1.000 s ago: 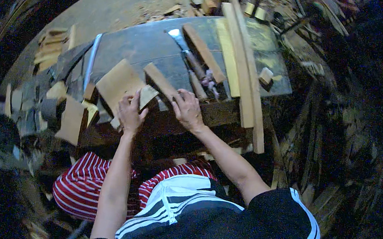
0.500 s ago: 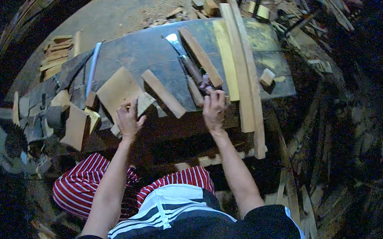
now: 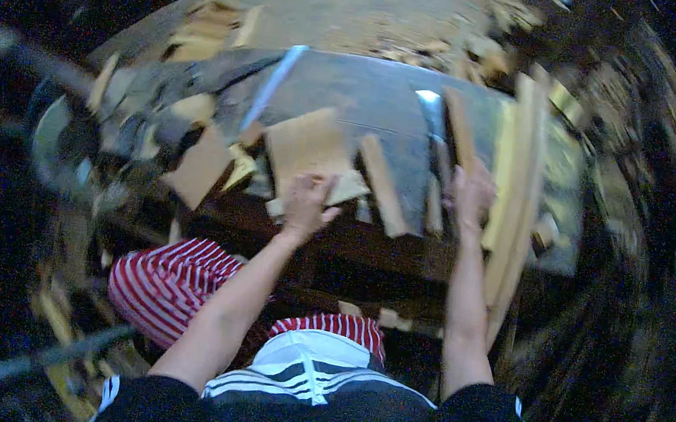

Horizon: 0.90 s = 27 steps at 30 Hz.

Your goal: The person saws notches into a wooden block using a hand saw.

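Observation:
My left hand (image 3: 305, 203) lies on the near end of a wide, flat wooden board (image 3: 305, 138), its fingers stretched out and thumb apart. A pale angled offcut (image 3: 348, 187) sits by its fingertips. Farther right, my right hand (image 3: 472, 194) is at the near end of a narrow wooden strip (image 3: 458, 124); motion blurs its fingers, and whether they grip anything is unclear. Beside that strip lies a chisel-like tool with a bright, flared blade (image 3: 430, 107), its handle end partly hidden near the hand. Between my hands rests another short wooden strip (image 3: 384, 185).
Long wooden battens (image 3: 519, 186) and a yellow strip (image 3: 500, 165) run along the dark worktable (image 3: 348, 82) at right, near a small block (image 3: 545, 231). A bluish metal bar (image 3: 273, 88) lies at left. Offcuts and a round, blade-like disc (image 3: 55, 130) stand farther left.
The view has swung, so the table and its wood appear shifted to the right. My left hand stays at the board's near end; my right hand now reaches beside the narrow strip's near end.

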Available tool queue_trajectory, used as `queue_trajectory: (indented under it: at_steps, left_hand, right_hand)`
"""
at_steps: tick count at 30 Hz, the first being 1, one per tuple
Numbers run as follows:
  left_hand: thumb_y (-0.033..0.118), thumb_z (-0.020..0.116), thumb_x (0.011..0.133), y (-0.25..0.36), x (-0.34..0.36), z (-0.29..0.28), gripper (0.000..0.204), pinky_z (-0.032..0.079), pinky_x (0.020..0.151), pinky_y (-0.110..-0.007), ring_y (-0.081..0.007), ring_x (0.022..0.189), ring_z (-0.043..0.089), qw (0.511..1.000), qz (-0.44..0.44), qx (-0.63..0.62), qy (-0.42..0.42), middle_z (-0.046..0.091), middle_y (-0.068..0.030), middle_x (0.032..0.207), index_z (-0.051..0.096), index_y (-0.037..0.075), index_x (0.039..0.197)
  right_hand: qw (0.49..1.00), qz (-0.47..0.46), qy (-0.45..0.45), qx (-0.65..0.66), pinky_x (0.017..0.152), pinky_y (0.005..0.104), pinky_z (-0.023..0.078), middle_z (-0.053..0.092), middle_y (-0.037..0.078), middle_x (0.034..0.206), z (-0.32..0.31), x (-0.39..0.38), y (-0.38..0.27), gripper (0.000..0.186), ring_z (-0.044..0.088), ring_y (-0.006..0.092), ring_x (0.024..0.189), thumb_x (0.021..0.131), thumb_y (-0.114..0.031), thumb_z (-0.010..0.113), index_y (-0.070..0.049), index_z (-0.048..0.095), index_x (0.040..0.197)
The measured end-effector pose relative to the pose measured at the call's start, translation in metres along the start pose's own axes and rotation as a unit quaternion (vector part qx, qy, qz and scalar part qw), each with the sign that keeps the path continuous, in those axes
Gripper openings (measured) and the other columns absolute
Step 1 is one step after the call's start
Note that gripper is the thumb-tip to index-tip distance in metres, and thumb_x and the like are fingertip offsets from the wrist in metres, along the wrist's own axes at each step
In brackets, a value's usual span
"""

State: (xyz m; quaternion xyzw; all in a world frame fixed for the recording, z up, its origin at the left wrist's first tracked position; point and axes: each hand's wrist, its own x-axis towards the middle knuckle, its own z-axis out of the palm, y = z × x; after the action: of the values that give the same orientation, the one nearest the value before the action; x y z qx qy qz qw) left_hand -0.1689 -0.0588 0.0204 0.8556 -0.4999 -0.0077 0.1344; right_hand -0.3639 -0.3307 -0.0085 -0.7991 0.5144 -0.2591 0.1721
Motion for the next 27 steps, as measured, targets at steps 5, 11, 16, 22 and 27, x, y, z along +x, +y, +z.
queue_trajectory:
  at_steps: [5,11,16,22,27]
  left_hand:
    - [0.037,0.078,0.060,0.011,-0.008,-0.018,0.075,0.039,0.087,-0.043,-0.0281,0.102,0.048,1.000,-0.008,-0.006,0.025,0.052,-0.0072,0.110,0.049,0.022,0.128]
    - [0.036,0.077,0.062,0.012,-0.008,-0.022,0.075,0.037,0.091,-0.045,-0.0274,0.108,0.045,0.999,-0.017,-0.031,0.020,0.052,-0.0074,0.113,0.047,0.024,0.130]
    - [0.031,0.080,0.058,0.008,-0.003,-0.010,0.078,0.038,0.090,-0.042,-0.0283,0.104,0.048,0.999,0.002,-0.054,0.002,0.053,-0.0093,0.109,0.049,0.021,0.129]
    - [0.032,0.079,0.059,0.019,-0.003,-0.011,0.076,0.036,0.090,-0.043,-0.0268,0.106,0.046,1.000,-0.005,-0.016,0.002,0.052,-0.0090,0.109,0.050,0.018,0.127]
    - [0.034,0.076,0.064,0.015,-0.012,-0.005,0.069,0.037,0.096,-0.047,-0.0331,0.112,0.045,0.996,-0.026,-0.083,-0.004,0.052,-0.0148,0.113,0.049,0.014,0.124]
  right_hand:
    - [0.996,-0.039,-0.035,-0.073,0.083,0.0442,0.045,0.058,0.017,0.108,-0.008,0.006,0.007,0.050,0.055,0.0367,0.099,0.074,-0.029,0.071,-0.004,0.055,0.114]
    - [0.979,0.018,-0.183,0.091,0.078,0.0424,0.048,0.062,0.013,0.091,-0.012,0.031,0.016,0.047,0.060,0.0300,0.087,0.075,-0.028,0.070,-0.003,0.055,0.111]
    - [0.868,0.290,-0.228,0.333,0.052,0.0300,0.044,0.056,0.006,0.068,0.002,0.033,0.044,0.029,0.054,0.0152,0.059,0.076,-0.029,0.068,-0.006,0.058,0.091]
    - [0.931,0.203,-0.093,0.288,0.048,0.0276,0.041,0.055,0.002,0.065,-0.020,0.027,0.051,0.030,0.053,0.0122,0.055,0.072,-0.030,0.072,-0.004,0.059,0.080]
    - [0.654,0.373,-0.337,0.565,0.066,0.0433,0.049,0.059,0.019,0.090,-0.079,0.029,0.036,0.049,0.059,0.0302,0.072,0.084,-0.039,0.045,0.003,0.055,0.107]
